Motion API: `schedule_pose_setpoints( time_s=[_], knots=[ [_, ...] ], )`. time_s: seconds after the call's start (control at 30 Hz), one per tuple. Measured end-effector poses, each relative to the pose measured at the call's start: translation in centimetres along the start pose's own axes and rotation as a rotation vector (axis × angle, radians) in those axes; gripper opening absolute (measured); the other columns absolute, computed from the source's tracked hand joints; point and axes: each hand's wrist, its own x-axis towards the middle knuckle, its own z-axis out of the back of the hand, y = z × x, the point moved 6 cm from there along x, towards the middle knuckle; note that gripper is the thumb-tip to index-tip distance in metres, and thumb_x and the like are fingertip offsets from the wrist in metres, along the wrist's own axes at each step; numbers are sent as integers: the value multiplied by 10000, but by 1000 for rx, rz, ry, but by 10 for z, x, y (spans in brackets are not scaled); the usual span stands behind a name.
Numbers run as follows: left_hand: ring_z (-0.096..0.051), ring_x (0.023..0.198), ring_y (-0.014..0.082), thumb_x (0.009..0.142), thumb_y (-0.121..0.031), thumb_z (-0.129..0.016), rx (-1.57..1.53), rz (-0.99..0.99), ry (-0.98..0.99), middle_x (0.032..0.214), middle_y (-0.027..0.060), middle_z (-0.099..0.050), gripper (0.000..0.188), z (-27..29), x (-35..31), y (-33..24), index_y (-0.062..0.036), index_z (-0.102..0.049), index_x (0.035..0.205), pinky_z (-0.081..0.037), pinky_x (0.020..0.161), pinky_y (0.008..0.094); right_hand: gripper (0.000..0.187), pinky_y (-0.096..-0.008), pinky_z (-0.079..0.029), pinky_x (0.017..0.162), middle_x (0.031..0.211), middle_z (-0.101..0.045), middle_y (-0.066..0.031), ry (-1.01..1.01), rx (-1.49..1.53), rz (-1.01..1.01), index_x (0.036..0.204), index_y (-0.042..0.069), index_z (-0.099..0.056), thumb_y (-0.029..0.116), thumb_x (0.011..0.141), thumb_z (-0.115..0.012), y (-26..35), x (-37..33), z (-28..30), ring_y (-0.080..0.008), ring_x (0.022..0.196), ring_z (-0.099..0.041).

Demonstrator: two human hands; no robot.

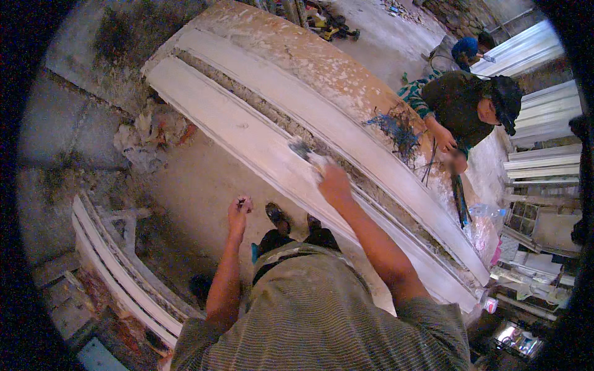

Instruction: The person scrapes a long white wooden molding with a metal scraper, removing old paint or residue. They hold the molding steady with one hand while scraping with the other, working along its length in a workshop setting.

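Striped shirt [322, 315] fills lower frame

Mid-frame, the right grip [336, 187] is wrapped around a brush [302, 149] on the white moulding [216, 114], apparently angled to lie along it. The left grip [242, 208] hangs left of centre; whether it pinches anything, one cannot tell.

The brush [301, 149] has a dark grey tip and a pale, white-smeared body partly covered by the right hand [336, 185]. It slants up and to the left, its tip at the far edge of the near white moulding [229, 127]; whether the tip touches is unclear. The moulding is a long, off-white strip with a broad, mostly smooth face and ridged long edges. It lies lengthwise along the worktop's [346, 62] near side, running from upper left to lower right.
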Motion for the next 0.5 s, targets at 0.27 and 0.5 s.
schedule_pose_setpoints(
  time_s=[0.27,0.5],
  knots=[
    [-608,899,149,967,-204,-623,-129,60,-122,1013,49,-646,202,47,2,54,-59,-624,1108,-533,804,317,359,-504,-505,867,1084,-682,-221,211,-301,-346,1182,81,-659,185,839,-659,-185,-200,49,-442,978,-634],
    [-591,832,136,974,-229,-610,-74,38,-17,979,41,-644,182,46,15,63,-82,-620,1081,-519,757,305,347,-509,-508,863,1101,-677,-215,356,-355,-242,1157,91,-671,215,833,-666,-218,-217,70,-404,1021,-634]
  ],
)
